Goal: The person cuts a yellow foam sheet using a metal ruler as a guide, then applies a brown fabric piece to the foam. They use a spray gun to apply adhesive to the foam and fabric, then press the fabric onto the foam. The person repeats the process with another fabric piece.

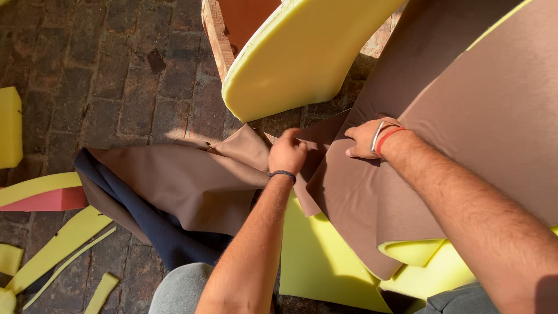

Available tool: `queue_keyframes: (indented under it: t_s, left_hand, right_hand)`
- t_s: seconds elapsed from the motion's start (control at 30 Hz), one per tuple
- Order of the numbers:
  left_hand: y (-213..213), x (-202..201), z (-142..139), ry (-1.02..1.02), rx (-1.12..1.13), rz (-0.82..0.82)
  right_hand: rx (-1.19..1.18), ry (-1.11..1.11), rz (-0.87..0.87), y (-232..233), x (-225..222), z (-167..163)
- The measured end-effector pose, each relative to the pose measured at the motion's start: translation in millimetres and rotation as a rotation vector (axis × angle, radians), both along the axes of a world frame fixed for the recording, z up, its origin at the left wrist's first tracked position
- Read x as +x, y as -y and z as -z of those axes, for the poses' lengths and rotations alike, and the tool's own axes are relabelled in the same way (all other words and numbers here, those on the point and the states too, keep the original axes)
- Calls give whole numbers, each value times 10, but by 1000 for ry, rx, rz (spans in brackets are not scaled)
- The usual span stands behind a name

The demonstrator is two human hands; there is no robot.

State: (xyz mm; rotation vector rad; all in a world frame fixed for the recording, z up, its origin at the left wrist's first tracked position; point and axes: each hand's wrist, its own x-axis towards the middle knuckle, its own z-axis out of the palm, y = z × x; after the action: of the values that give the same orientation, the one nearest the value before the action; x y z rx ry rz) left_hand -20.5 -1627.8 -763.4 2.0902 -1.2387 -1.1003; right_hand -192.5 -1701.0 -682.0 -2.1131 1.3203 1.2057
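Brown upholstery fabric (372,192) is pinched at its edge in the left hand (286,154), whose fingers are closed together on a fold of it near the middle of the view, while the right hand (366,138) lies on the same cloth just beside it, fingers curled down and pressing, though whether they actually clamp the cloth cannot be told. The fabric is draped over a yellow foam pad (325,256) that sits across the person's lap, with its loose end trailing left onto the brick floor (116,70) over a dark blue cloth (157,229). To do this well, I judge the pressing hand should hold the cloth flat while the pinching hand draws it taut and even, without wrinkles. A second yellow foam cushion (296,52) leans on a wooden frame (218,35) above, and yellow foam offcuts (64,244) lie well apart at the left.
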Motion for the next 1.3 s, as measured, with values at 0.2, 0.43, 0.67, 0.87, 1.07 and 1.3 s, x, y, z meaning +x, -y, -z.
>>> queue_keyframes:
  t_s: [0.2,0.43,0.67,0.87,1.07,1.3]
  left_hand:
    - [-292,138,438,-556,181,-183]
    - [-301,-109,286,-761,243,-46]
    - [-829,-1710,-1002,-80,-262,573]
    - [-927,-2301,-878,-214,-322,1022]
    - [-460,-1558,361,-265,32,420]
    - [-765,-1408,432,234,256,376]
  right_hand:
    - [-78,18,196,-34,-724,152]
    - [-102,300,606,-95,-1198,-161]
    - [-502,649,264,-120,-1097,-875]
    - [124,-271,-182,-541,-1028,-886]
    - [120,-294,-206,-833,-1139,-780]
    - [62,-229,-244,-1073,-1041,-694]
